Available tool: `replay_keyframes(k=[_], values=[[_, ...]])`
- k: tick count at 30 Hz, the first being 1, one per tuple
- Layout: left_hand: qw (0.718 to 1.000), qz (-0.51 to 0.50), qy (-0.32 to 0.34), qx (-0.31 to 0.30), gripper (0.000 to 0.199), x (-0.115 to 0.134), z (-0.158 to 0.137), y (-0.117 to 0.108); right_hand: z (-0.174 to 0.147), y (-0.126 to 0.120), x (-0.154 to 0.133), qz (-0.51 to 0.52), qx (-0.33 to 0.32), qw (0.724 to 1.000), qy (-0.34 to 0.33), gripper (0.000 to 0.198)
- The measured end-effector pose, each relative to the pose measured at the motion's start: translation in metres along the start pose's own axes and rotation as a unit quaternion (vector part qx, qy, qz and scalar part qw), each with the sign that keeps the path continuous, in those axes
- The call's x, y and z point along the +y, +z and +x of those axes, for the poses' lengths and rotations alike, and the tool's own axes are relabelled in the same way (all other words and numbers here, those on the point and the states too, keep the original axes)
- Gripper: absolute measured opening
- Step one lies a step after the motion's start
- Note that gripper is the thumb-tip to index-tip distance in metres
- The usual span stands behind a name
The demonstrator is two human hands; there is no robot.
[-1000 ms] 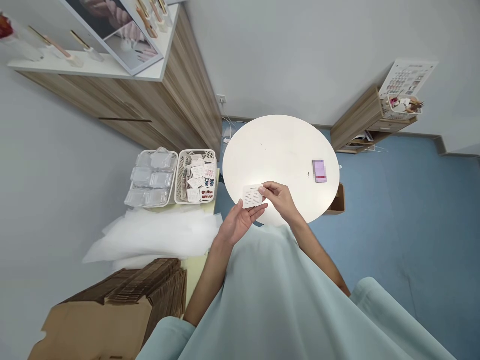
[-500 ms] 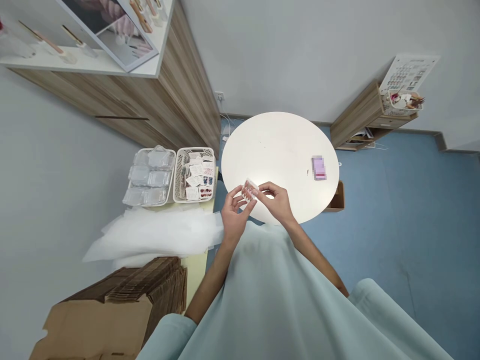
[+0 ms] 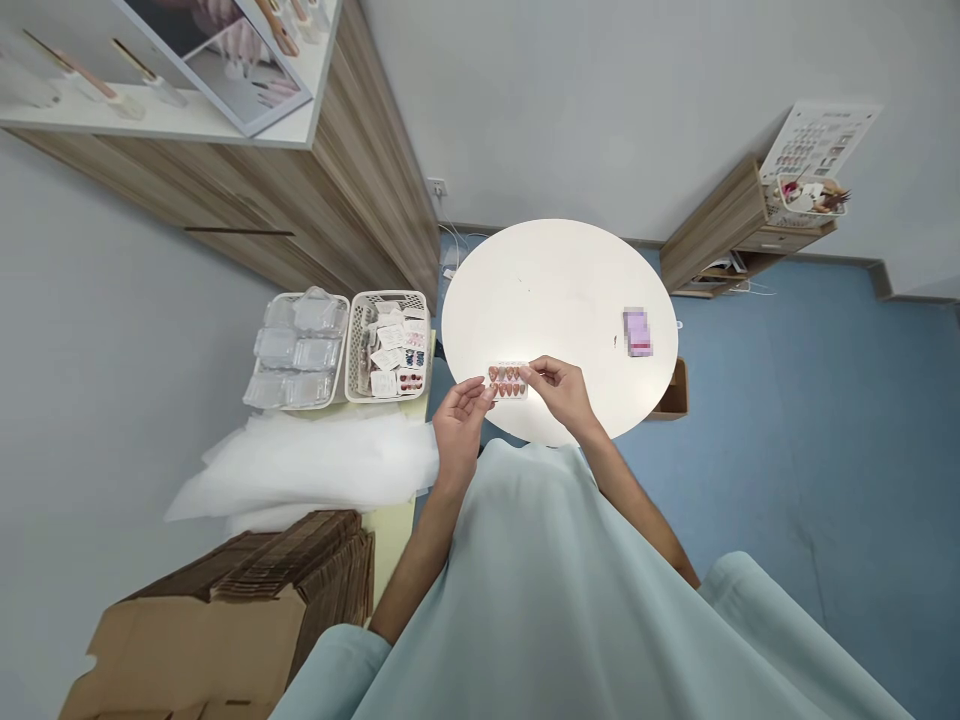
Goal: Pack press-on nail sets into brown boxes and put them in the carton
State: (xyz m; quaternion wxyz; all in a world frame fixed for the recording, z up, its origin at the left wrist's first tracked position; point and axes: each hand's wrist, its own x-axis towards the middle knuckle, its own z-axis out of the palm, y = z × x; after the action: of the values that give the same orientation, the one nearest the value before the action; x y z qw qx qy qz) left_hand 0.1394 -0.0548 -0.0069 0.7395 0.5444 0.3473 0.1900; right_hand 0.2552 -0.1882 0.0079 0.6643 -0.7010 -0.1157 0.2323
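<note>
Between my two hands is a small card of press-on nails (image 3: 508, 381), its rows of orange-brown nails facing up. My left hand (image 3: 459, 425) pinches the card's left end between thumb and fingers. At the opposite end, my right hand (image 3: 562, 393) grips the upper right corner, thumb on top. The card is held level above the near edge of the white oval table (image 3: 555, 290). On the table's right side lies a purple packet (image 3: 638, 332), its surface blurred.
Left of the table stand a white basket of nail cards (image 3: 388, 395) and a basket of clear plastic boxes (image 3: 300, 350). Nearer are white packing sheets (image 3: 307, 465) and flattened cardboard boxes (image 3: 202, 640). A wooden cabinet (image 3: 375, 150) rises behind; a low shelf (image 3: 712, 235) stands right.
The nail card has turned from a tilt to level and shifted slightly right. My hands have spread apart to its two ends.
</note>
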Motion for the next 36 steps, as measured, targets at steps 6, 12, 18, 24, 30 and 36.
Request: replay_keyframes(k=[6, 12, 18, 24, 30, 36], values=[[0.987, -0.089, -0.097, -0.094, 0.051, 0.005, 0.001, -0.007, 0.0, -0.004, -0.004, 0.031, -0.03, 0.999, 0.015, 0.051], [0.906, -0.199, -0.235, -0.289, 0.066, 0.011, -0.001, -0.009, -0.004, -0.01, -0.01, 0.055, -0.102, 0.993, 0.026, 0.049], [0.928, -0.179, -0.198, -0.259, 0.064, 0.007, -0.003, -0.005, -0.003, -0.006, -0.005, 0.06, -0.082, 0.995, 0.023, 0.044], [0.988, -0.054, -0.092, -0.115, 0.069, -0.001, 0.0, 0.0, -0.005, 0.002, 0.001, 0.031, -0.001, 0.999, 0.016, 0.044], [0.999, 0.035, -0.004, -0.041, 0.081, -0.005, -0.001, 0.006, -0.009, 0.011, 0.001, -0.005, 0.002, 1.0, 0.009, 0.036], [0.999, 0.032, 0.022, -0.007, 0.05, 0.0, -0.003, 0.004, -0.002, 0.004, 0.002, -0.038, 0.046, 0.998, 0.018, 0.033]])
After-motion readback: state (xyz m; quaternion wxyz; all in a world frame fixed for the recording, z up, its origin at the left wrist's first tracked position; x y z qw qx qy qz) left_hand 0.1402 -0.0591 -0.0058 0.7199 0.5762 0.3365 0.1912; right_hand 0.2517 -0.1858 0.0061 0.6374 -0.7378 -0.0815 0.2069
